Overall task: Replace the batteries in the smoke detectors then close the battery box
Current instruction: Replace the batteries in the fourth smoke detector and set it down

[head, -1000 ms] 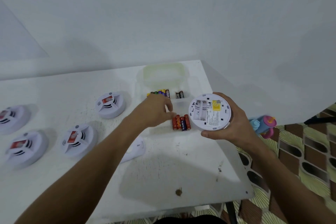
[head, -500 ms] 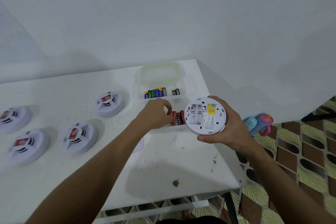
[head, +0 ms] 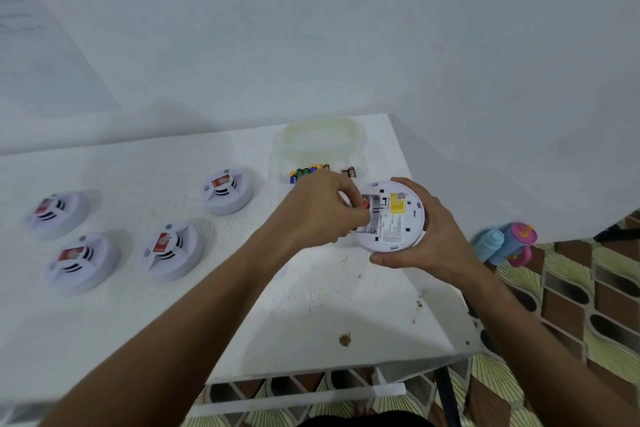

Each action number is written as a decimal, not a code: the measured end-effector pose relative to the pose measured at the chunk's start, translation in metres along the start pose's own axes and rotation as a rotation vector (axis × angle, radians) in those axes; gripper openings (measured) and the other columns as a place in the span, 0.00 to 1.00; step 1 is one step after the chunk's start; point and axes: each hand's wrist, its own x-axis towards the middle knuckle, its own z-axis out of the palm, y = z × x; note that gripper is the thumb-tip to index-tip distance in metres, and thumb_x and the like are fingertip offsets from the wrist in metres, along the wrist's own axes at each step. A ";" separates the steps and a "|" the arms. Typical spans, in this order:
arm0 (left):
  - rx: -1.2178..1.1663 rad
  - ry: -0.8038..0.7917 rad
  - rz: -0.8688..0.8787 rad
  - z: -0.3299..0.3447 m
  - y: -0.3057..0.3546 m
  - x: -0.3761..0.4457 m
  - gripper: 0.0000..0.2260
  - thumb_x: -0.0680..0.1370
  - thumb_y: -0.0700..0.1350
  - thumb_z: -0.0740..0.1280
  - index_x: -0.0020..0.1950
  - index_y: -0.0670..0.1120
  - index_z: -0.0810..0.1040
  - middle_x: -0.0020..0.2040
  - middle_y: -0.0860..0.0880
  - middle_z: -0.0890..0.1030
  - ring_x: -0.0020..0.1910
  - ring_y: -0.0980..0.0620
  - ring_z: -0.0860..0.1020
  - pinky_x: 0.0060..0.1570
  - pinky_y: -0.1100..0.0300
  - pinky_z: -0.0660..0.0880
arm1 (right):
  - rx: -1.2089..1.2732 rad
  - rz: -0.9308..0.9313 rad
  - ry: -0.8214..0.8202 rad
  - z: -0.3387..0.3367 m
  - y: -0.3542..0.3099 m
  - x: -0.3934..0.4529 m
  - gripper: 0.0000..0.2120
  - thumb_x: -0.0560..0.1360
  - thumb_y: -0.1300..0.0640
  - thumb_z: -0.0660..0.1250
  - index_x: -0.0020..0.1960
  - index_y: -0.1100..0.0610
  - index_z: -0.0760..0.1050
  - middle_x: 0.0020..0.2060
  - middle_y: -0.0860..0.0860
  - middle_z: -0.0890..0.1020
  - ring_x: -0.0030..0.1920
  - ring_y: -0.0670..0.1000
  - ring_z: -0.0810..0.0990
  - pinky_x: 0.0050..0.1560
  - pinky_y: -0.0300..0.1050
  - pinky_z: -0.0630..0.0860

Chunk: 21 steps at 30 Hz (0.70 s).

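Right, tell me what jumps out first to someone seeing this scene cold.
Centre right, the right hand grips an upturned round white smoke detector while the left hand pinches an orange battery at its open compartment. Four more white detectors sit face up on the white table at left; a clear plastic battery box stands open behind.

We see a white table, its top scuffed and speckled, with a small brown stain near the front edge, nearer us than the fingers of our left hand. Four white smoke detectors lie face up on it, all off to the left of those fingers: one closest, one nearer the front, and two farther left. Just beyond the fingers sits a clear plastic battery box, open, with batteries inside; its far half is perhaps the lid.
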 end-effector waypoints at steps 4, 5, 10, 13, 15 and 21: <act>0.097 0.011 0.052 0.004 -0.003 -0.003 0.06 0.72 0.50 0.73 0.48 0.50 0.84 0.36 0.52 0.83 0.28 0.59 0.76 0.29 0.68 0.73 | 0.015 0.002 -0.022 0.002 -0.002 0.000 0.46 0.51 0.40 0.82 0.66 0.35 0.68 0.58 0.37 0.80 0.60 0.50 0.78 0.63 0.61 0.75; 0.122 0.002 0.064 0.003 -0.005 -0.004 0.08 0.73 0.51 0.73 0.49 0.51 0.84 0.38 0.52 0.83 0.29 0.60 0.74 0.30 0.70 0.71 | 0.019 0.006 -0.025 0.002 -0.002 0.000 0.46 0.51 0.41 0.83 0.67 0.37 0.69 0.58 0.37 0.80 0.60 0.51 0.78 0.63 0.60 0.75; 0.180 -0.113 0.110 -0.010 -0.011 -0.009 0.18 0.70 0.56 0.75 0.59 0.59 0.80 0.50 0.61 0.75 0.40 0.63 0.78 0.36 0.73 0.68 | 0.063 0.002 -0.028 -0.002 -0.005 -0.001 0.44 0.52 0.46 0.84 0.65 0.40 0.70 0.57 0.39 0.81 0.59 0.49 0.80 0.59 0.47 0.79; 0.042 -0.139 0.097 -0.012 -0.015 -0.007 0.20 0.67 0.53 0.78 0.57 0.56 0.79 0.56 0.54 0.79 0.43 0.56 0.82 0.44 0.63 0.79 | 0.105 -0.005 -0.057 -0.002 -0.006 -0.001 0.43 0.54 0.58 0.84 0.65 0.45 0.71 0.55 0.38 0.82 0.57 0.44 0.80 0.52 0.35 0.78; -0.105 -0.152 0.036 -0.011 -0.017 -0.005 0.25 0.64 0.50 0.80 0.58 0.53 0.75 0.52 0.50 0.82 0.44 0.53 0.84 0.49 0.52 0.81 | 0.123 -0.008 -0.070 -0.002 -0.006 -0.001 0.42 0.54 0.61 0.83 0.65 0.47 0.71 0.55 0.40 0.82 0.57 0.45 0.80 0.52 0.34 0.78; -0.256 -0.151 -0.073 -0.008 -0.016 0.001 0.34 0.64 0.45 0.81 0.65 0.55 0.70 0.46 0.49 0.83 0.46 0.52 0.83 0.46 0.58 0.79 | 0.141 -0.030 -0.076 -0.005 -0.007 0.001 0.42 0.54 0.55 0.84 0.65 0.45 0.71 0.55 0.39 0.82 0.57 0.45 0.81 0.52 0.34 0.78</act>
